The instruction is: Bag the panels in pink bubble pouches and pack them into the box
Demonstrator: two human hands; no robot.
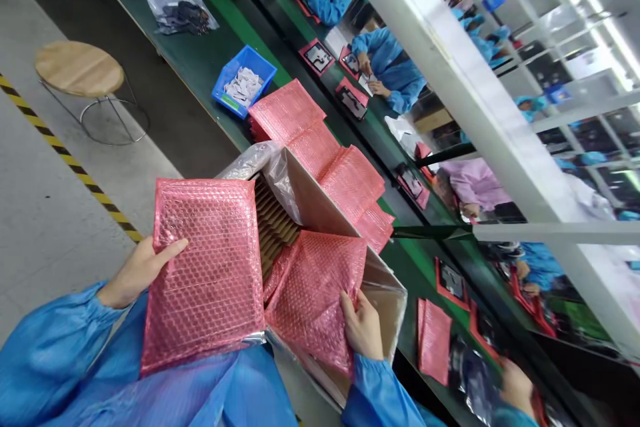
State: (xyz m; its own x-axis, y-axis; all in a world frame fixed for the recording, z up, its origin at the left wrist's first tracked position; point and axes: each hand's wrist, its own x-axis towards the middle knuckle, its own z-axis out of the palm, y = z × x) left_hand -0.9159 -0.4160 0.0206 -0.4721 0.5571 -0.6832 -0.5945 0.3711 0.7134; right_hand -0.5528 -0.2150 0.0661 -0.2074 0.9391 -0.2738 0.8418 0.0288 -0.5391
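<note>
Pink pouches (207, 273) occupy left hand (137, 272) and right hand (364, 325), thumbs inward.

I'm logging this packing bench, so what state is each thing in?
Left pouch: flat, in the left hand
Right pouch: creased, in the right hand
Carton: open, brown pieces inside
Blue bin: open, holding white pieces
Stool: upright, unoccupied
Bench pouches: piled beside the carton
Clear bag: dark items inside
</note>
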